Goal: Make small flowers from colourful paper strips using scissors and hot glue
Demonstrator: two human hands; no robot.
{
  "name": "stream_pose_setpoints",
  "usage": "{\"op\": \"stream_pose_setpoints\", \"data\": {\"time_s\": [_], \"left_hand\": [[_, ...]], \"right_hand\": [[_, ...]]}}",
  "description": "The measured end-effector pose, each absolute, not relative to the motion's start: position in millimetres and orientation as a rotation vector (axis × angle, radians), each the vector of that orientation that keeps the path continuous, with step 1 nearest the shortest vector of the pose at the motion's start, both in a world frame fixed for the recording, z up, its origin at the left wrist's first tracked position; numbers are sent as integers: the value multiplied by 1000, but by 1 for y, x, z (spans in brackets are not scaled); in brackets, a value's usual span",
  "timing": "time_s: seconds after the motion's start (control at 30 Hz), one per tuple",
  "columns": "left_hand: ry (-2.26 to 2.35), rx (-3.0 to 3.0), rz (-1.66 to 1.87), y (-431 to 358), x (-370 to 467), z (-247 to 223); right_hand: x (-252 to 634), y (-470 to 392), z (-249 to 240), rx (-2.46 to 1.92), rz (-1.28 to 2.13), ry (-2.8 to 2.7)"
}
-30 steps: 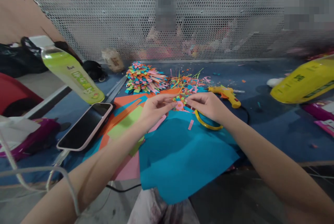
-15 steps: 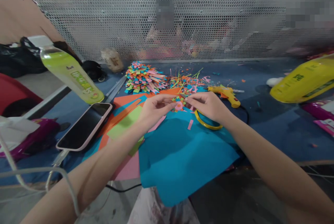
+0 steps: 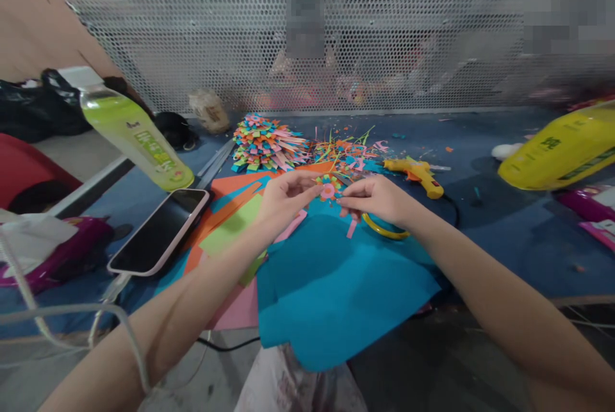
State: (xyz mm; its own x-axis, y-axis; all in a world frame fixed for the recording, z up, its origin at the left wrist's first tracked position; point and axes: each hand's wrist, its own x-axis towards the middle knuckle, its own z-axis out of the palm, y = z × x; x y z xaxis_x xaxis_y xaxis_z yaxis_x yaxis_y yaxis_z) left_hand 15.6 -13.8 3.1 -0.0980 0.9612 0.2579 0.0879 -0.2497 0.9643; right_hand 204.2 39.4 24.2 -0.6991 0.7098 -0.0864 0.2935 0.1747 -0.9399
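Observation:
A small paper flower (image 3: 327,190) with a pink centre and orange, green and blue petals is pinched at its left edge by my left hand (image 3: 289,197). At its right edge, the closed fingers of my right hand (image 3: 372,199) touch the petals. Beneath both hands lies a large blue paper sheet (image 3: 346,284). A pink paper strip (image 3: 352,228) rests on it, just below my right fingers. The yellow handle of the scissors (image 3: 385,231) shows under my right wrist; their blades are mostly hidden.
Behind my hands stand a cone of colourful paper strips (image 3: 262,146) and a pile of paper scraps (image 3: 343,149). A yellow glue gun (image 3: 417,175) lies to the right. On the left are a phone (image 3: 161,232) with a cable and a green drink bottle (image 3: 137,133); a yellow bottle (image 3: 557,149) is far right.
My right hand has shifted slightly lower along the flower's right edge. More of the flower's petals now show, and my left hand keeps its pinch.

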Motion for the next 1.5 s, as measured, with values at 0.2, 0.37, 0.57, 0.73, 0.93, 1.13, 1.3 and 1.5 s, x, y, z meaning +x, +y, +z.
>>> {"op": "stream_pose_setpoints", "data": {"time_s": [0.2, 0.37, 0.57, 0.73, 0.93, 1.13, 1.3, 1.5], "left_hand": [[1243, 1401, 1477, -14, 16, 5], [1234, 1378, 1505, -14, 15, 5], [1017, 1296, 1431, -16, 16, 4], [887, 1318, 1280, -20, 19, 4], [859, 1223, 1282, -19, 23, 2], [868, 924, 1607, -11, 21, 7], [865, 660, 1725, -4, 14, 11], [878, 613, 1720, -3, 12, 9]], "right_hand": [[206, 40, 26, -1012, 1375, -2061], [211, 44, 26, -1011, 1265, -1955], [213, 51, 19, -970, 1406, -1911], [206, 50, 13, -867, 1666, -1889], [202, 43, 10, -706, 1775, -2009], [195, 40, 6, -678, 748, -2511], [176, 38, -6, -461, 303, -2795], [166, 36, -13, -496, 197, -2822]]}}
